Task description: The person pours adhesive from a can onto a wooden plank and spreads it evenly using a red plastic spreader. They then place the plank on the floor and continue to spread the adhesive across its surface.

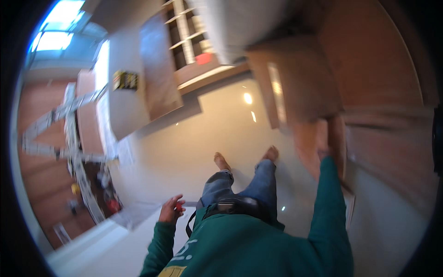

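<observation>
Metal ladder (70, 115), one: left. Brown wooden panel (305, 144) by the right grip (324, 150), one: right; blur there, cannot tell whether the fingers clasp it. Yellow-and-black box (125, 80), one: far left. Small red object (179, 206), one: near left, held within the left grip (170, 209), fingers curled.

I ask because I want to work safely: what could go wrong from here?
The right hand is at a brown wooden piece among other boards, so its fingers might get pinched; blur hides the exact grip.
The feet are bare on a shiny floor, so a slip or a stubbed toe seems possible.
The left hand holds a small red object in loosely curled fingers, and may drop it.
</observation>
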Demonstrator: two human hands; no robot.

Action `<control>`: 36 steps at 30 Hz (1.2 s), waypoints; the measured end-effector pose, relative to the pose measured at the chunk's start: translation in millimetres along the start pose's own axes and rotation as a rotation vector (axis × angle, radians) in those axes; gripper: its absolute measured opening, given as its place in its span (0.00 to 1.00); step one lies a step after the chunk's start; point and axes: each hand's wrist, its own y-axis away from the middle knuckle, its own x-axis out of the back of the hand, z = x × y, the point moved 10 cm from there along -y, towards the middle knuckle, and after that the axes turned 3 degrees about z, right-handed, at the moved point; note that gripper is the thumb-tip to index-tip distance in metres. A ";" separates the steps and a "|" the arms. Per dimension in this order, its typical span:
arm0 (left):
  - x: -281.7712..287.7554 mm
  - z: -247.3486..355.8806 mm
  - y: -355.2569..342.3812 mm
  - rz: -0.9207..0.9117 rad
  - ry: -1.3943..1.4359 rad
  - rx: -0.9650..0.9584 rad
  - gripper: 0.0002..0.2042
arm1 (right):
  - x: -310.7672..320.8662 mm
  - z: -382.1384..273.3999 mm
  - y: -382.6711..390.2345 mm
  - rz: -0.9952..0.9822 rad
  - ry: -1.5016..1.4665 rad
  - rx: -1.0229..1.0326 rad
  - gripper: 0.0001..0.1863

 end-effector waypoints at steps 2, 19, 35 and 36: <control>-1.3 -7.8 -9.9 0.019 0.176 0.084 0.18 | -5.7 20.1 19.9 0.038 -0.021 0.023 0.28; 120.4 -188.4 -112.1 -0.013 0.775 0.168 0.13 | 5.2 -150.1 404.3 0.121 0.283 0.571 0.19; 271.9 -57.9 -223.4 -0.101 0.834 -0.094 0.30 | -123.6 -634.3 678.9 -0.053 -0.250 1.083 0.15; 273.0 -29.6 -221.6 -0.139 0.812 -0.087 0.34 | -121.5 -656.7 689.7 -0.101 -0.354 1.110 0.14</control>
